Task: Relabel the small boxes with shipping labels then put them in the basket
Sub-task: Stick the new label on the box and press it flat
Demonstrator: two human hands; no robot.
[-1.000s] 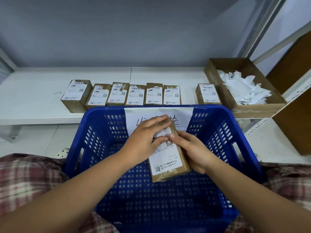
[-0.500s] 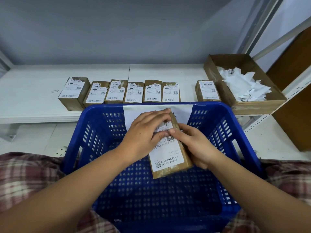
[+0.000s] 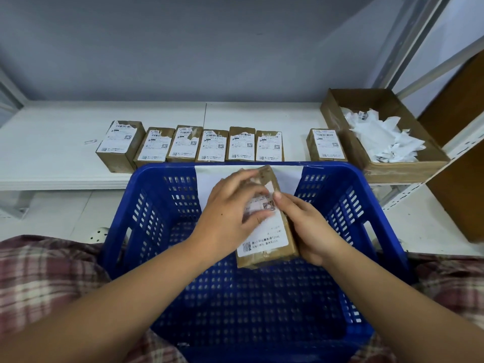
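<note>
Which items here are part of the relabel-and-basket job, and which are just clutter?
In the job:
- held box, in left hand and right hand
- its label
- blue basket
- seven labelled boxes on the shelf

Probably incidental:
- cardboard tray of torn paper scraps, possibly peeled waste
- white paper on the basket's far wall

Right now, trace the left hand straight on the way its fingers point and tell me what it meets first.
The left hand points right and slightly away, across the held box. Its fingertips already lie on the label, and just beyond is the right hand's thumb at the box's right edge. Depth is uncertain.
</note>
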